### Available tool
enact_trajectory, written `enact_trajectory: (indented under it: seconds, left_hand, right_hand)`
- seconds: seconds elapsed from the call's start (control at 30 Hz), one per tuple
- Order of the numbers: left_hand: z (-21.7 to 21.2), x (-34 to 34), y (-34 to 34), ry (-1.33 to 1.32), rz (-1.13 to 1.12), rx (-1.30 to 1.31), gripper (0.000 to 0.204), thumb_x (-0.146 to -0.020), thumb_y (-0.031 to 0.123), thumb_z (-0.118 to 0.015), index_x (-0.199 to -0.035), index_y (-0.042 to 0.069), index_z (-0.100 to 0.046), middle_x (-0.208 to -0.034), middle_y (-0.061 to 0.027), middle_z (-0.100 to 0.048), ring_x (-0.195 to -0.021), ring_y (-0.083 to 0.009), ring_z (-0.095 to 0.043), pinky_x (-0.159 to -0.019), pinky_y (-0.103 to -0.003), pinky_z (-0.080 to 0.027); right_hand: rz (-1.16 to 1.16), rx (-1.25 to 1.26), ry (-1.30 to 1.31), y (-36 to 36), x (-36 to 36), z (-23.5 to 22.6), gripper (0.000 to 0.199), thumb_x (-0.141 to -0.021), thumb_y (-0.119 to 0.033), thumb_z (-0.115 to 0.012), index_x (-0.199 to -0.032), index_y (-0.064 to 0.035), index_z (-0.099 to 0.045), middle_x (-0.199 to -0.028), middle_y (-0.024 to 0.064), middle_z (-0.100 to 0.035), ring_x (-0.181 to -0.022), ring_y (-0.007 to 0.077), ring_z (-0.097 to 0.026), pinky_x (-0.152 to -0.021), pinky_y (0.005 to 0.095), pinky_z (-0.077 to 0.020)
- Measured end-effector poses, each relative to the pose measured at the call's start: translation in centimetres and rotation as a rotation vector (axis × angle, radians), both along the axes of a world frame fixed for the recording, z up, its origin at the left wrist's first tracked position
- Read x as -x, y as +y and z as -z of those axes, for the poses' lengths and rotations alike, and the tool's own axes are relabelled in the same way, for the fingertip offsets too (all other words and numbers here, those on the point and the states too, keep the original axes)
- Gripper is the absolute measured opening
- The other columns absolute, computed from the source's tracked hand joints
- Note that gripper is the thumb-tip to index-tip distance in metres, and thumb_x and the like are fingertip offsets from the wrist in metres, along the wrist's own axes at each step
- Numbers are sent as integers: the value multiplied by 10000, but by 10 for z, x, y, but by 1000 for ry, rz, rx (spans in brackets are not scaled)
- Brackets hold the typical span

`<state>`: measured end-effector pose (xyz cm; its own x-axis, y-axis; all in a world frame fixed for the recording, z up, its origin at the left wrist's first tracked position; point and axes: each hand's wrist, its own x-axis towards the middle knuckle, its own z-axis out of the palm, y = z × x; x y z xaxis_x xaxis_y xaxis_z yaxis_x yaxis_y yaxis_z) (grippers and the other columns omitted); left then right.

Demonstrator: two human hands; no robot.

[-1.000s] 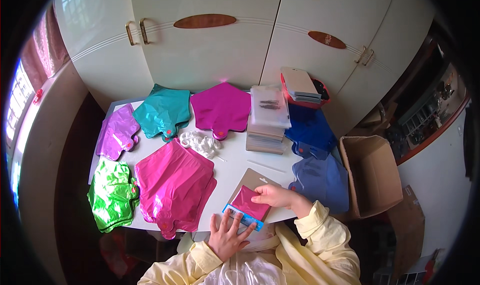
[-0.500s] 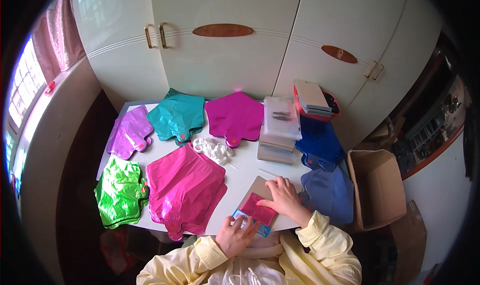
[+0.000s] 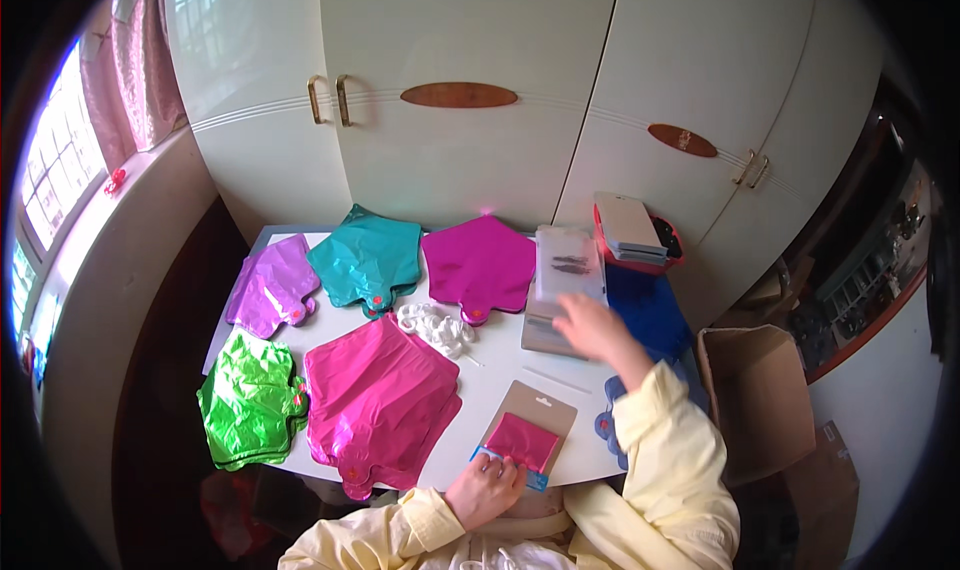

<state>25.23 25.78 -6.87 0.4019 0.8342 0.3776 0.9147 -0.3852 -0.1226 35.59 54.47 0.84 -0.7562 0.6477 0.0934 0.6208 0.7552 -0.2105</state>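
Pink folded foil balloon (image 3: 522, 440), light and slippery on its card, is lying lower centre, left hand (image 3: 487, 488) pinching its near edge while the open, empty right hand (image 3: 590, 328) is hovering near the clear packets (image 3: 565, 275).

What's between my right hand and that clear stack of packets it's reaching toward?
Nothing visible. The right hand hovers, blurred, just at the near edge of the clear packet stack. The left hand rests on the folded pink balloon on its card.

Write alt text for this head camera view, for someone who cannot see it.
A person in pale yellow sleeves sits at a white table, left hand resting on a folded pink foil piece on a brown card, right hand reaching toward a stack of clear packets. Flat foil balloons in purple, teal, magenta, green and pink cover the table.
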Motion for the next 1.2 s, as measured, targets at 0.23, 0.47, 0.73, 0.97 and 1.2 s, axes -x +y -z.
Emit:
enact_trajectory:
  seconds: [0.23, 0.47, 0.73, 0.97, 1.2]
  left_hand:
    - [-2, -6, -5, -92, -32, -1, 295, -754, 181, -582, -1027, 86, -640, -874, -27, -584, -679, -123, -581, -659, -288, -455]
    - [-9, -7, -7, -142, -71, 71, 254, -755, 166, -564, -984, 83, -635, -879, -85, -603, -598, -139, -584, -622, -288, -452]
    - [-8, -1, -20, -126, -112, 70, 219, -768, 170, -555, -980, 127, -593, -1045, -208, -622, -546, -144, -573, -553, -297, -437]
    - [-14, 1, -20, -108, -109, 70, 188, -771, 181, -558, -951, 127, -569, -1056, -227, -628, -560, -150, -581, -552, -288, -443]
    - [-7, 1, -20, -104, -96, 33, 186, -771, 178, -561, -949, 127, -561, -1053, -221, -632, -580, -151, -584, -554, -289, -446]
  right_hand:
    - [-29, 50, -116, 83, -16, 28, 217, -846, -225, -623, -999, -71, -610, -1088, 133, -639, -1013, 311, -615, -854, 410, -496]
    - [-77, -313, 40, 73, -24, 54, 127, -800, -179, -634, -901, -102, -642, -830, 88, -690, -823, 282, -668, -757, 400, -523]
    - [-77, -336, 100, 80, -18, 63, 63, -776, -131, -614, -806, -134, -669, -795, 85, -689, -793, 268, -665, -733, 394, -530]
    - [-77, -388, 114, 78, -17, 68, 71, -776, -143, -611, -768, -102, -667, -761, 84, -677, -767, 264, -666, -697, 374, -539]
    - [20, -99, 237, 71, -19, 54, 87, -765, -130, -614, -799, -86, -681, -910, 87, -675, -864, 267, -648, -775, 395, -527]
